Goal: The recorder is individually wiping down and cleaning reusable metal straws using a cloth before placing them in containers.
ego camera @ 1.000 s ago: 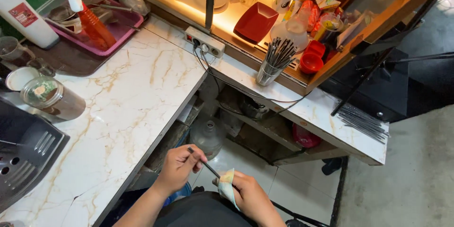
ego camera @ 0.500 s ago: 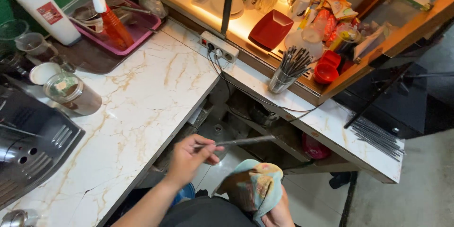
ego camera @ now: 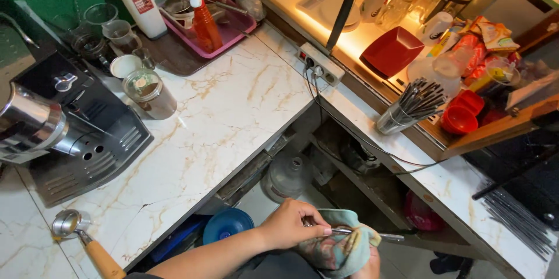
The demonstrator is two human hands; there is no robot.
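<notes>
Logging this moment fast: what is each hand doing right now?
Left hand: closed on a thin metal tool, pinched at its handle.
Right hand: mostly hidden under a patterned cloth, which it holds around the tool.

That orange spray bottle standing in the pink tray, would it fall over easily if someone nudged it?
Probably yes. The orange spray bottle is tall and narrow with a white trigger head on top, so a push near the top would likely tip it. The pink tray rim might stop it sliding. Its plastic looks smooth, perhaps slippery when wet.
</notes>
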